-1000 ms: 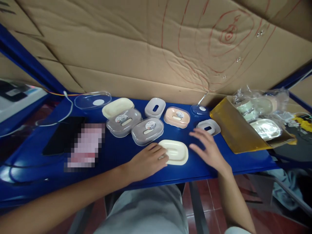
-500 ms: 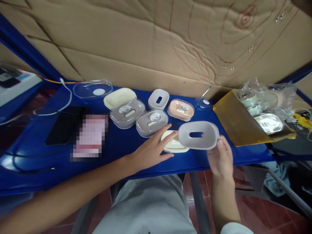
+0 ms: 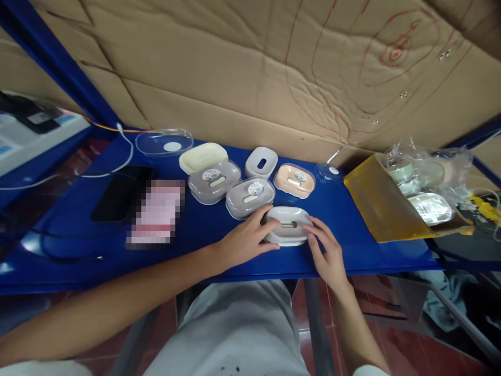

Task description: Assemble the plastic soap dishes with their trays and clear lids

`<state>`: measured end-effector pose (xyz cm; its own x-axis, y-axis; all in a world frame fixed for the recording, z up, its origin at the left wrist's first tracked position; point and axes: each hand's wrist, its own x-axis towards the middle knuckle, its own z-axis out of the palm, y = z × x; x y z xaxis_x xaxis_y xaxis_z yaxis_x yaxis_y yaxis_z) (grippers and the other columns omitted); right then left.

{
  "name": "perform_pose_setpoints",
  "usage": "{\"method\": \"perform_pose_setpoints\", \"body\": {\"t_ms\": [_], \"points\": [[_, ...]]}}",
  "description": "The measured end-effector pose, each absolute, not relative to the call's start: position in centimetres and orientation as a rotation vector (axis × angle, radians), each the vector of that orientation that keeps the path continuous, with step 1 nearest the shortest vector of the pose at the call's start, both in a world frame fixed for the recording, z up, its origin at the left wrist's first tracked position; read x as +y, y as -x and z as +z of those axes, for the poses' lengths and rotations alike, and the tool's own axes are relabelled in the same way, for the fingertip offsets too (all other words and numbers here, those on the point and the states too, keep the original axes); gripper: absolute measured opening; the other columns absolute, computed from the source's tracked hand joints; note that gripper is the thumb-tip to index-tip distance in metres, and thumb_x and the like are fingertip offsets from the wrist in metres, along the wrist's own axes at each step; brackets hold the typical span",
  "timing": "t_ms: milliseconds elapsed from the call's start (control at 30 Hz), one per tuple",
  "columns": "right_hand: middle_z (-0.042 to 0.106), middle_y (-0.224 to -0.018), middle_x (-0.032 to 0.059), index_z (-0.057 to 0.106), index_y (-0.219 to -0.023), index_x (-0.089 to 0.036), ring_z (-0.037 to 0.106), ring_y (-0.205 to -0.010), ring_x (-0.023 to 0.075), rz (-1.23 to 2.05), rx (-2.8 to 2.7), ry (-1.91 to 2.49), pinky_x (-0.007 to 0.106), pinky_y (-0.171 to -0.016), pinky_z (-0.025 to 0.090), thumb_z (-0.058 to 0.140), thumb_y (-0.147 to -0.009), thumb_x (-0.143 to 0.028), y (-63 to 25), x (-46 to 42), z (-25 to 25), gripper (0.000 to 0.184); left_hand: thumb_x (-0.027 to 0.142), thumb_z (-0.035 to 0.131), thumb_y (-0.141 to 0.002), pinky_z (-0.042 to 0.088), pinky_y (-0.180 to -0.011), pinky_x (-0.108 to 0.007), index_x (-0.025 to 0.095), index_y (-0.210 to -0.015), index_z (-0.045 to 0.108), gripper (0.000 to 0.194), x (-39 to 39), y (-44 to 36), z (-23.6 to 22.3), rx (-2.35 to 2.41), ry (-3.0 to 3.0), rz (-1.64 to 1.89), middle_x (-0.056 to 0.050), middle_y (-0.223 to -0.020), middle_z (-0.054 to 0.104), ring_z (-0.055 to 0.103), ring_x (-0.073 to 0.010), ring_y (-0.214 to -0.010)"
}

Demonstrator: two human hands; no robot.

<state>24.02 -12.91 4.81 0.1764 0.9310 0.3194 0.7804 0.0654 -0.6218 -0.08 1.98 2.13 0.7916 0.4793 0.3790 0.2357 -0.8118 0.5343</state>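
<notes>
A grey oval soap dish (image 3: 289, 215) with a slot in its floor rests on the cream soap-dish base on the blue table, and cream shows through the slot. My left hand (image 3: 250, 235) grips its left end, one finger reaching inside over the rim. At the right end, my right hand (image 3: 326, 250) has its fingers on the rim and the thumb at the near side. Behind my left hand sits a lidded grey soap dish (image 3: 250, 198). A second lidded grey soap dish (image 3: 214, 181) is farther left, touching a cream dish (image 3: 203, 156).
A lidded peach soap dish (image 3: 294, 180) and an unlidded grey dish (image 3: 261, 162) stand behind. Clear lids (image 3: 164, 142) lie at the back. On the right is a cardboard box (image 3: 376, 203) with bagged dishes. A blurred-out phone (image 3: 156, 211) and cables lie left.
The grey soap dish has come down and left onto the cream base. My right hand moved with it, and my left hand now grips its left end.
</notes>
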Motion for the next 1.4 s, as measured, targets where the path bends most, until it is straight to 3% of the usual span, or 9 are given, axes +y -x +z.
{"method": "perform_pose_setpoints", "body": {"t_ms": [133, 300, 433, 633, 800, 900, 1100, 1233, 1400], "points": [[0.061, -0.159, 0.0051, 0.066, -0.146, -0.048, 0.058, -0.143, 0.0403, 0.068, -1.847, 1.732, 0.070, -0.116, 0.052, 0.070, -0.103, -0.038, -23.2, -12.7, 4.2, 0.045, 0.043, 0.089, -0.090, 0.055, -0.120, -0.054, 0.020, -0.139, 0.067, 0.059, 2.0, 0.2, 2.0, 0.539, -2.558, 0.686, -0.022, -0.171, 0.040, 0.052, -0.0404, -0.154], [0.068, -0.151, 0.0072, 0.060, -0.153, -0.049, 0.056, -0.146, 0.0422, -0.113, -1.958, 1.781, 0.069, -0.111, 0.050, 0.068, -0.104, -0.033, -23.6, -13.8, 3.3, 0.052, 0.035, 0.081, -0.097, 0.051, -0.124, -0.054, 0.018, -0.133, 0.070, 0.041, 1.9, 0.0, 2.3, 0.482, -2.687, 0.696, -0.021, -0.168, 0.046, 0.052, -0.0385, -0.154], [0.068, -0.153, 0.0065, 0.063, -0.152, -0.042, 0.057, -0.147, 0.0374, -0.072, -2.089, 1.705, 0.062, -0.114, 0.047, 0.063, -0.108, -0.033, -24.9, -11.7, 6.2, 0.045, 0.034, 0.080, -0.097, 0.053, -0.120, -0.056, 0.016, -0.132, 0.070, 0.041, 2.0, -0.1, 2.4, 0.446, -2.733, 0.741, -0.024, -0.164, 0.048, 0.054, -0.0398, -0.150], [0.063, -0.161, 0.0068, 0.066, -0.150, -0.025, 0.052, -0.152, 0.0315, -0.093, -2.398, 1.631, 0.054, -0.123, 0.039, 0.046, -0.108, -0.011, -24.4, 1.6, 11.1, 0.049, 0.033, 0.079, -0.096, 0.053, -0.118, -0.057, 0.018, -0.128, 0.071, 0.037, 2.1, 0.0, 2.7, 0.395, -2.781, 0.808, -0.020, -0.156, 0.056, 0.055, -0.0378, -0.146], [0.079, -0.138, 0.0049, 0.078, -0.130, -0.022, 0.070, -0.130, 0.0241, -0.065, -2.519, 1.545, 0.041, -0.113, 0.049, 0.067, -0.097, -0.008, -22.4, 10.9, 9.9, 0.037, 0.036, 0.080, -0.096, 0.055, -0.114, -0.053, 0.016, -0.129, 0.070, 0.040, 2.2, 0.1, 2.9, 0.361, -2.821, 0.802, -0.018, -0.147, 0.062, 0.059, -0.0368, -0.138], [0.085, -0.121, 0.0035, 0.080, -0.124, -0.022, 0.076, -0.112, 0.0207, -0.090, -2.495, 1.513, 0.036, -0.103, 0.052, 0.074, -0.099, -0.015, -22.3, 12.4, 9.2, 0.026, 0.036, 0.081, -0.096, 0.056, -0.114, -0.052, 0.014, -0.130, 0.068, 0.043, 2.3, 0.0, 3.0, 0.338, -2.831, 0.785, -0.017, -0.141, 0.066, 0.060, -0.0369, -0.136], [0.077, -0.138, 0.0154, 0.067, -0.142, -0.014, 0.072, -0.124, 0.0266, -0.271, -2.190, 1.539, 0.044, -0.108, 0.046, 0.055, -0.114, -0.035, -24.4, 5.3, 11.7, 0.037, 0.033, 0.085, -0.092, 0.056, -0.117, -0.052, 0.016, -0.136, 0.061, 0.052, 2.2, 0.0, 3.4, 0.372, -2.737, 0.718, -0.018, -0.141, 0.063, 0.062, -0.0368, -0.136], [0.079, -0.134, 0.0112, 0.062, -0.147, -0.021, 0.074, -0.118, 0.0265, -0.483, -2.147, 1.564, 0.044, -0.105, 0.044, 0.063, -0.110, -0.028, -24.1, -4.4, 13.1, 0.037, 0.041, 0.084, -0.094, 0.056, -0.119, -0.053, 0.019, -0.158, 0.041, 0.080, 1.8, 0.0, 3.4, 0.486, -2.528, 0.739, -0.021, -0.153, 0.055, 0.059, -0.0370, -0.144], [0.082, -0.122, 0.0106, 0.064, -0.143, -0.017, 0.076, -0.102, 0.0233, -0.487, -2.193, 1.735, 0.041, -0.095, 0.043, 0.066, -0.108, -0.021, -21.4, -11.8, 10.6, 0.035, 0.046, 0.078, -0.100, 0.048, -0.127, -0.054, 0.027, -0.175, 0.011, 0.102, 1.5, 0.0, 3.4, 0.549, -2.429, 0.718, -0.021, -0.167, 0.046, 0.049, -0.0370, -0.157]]}}
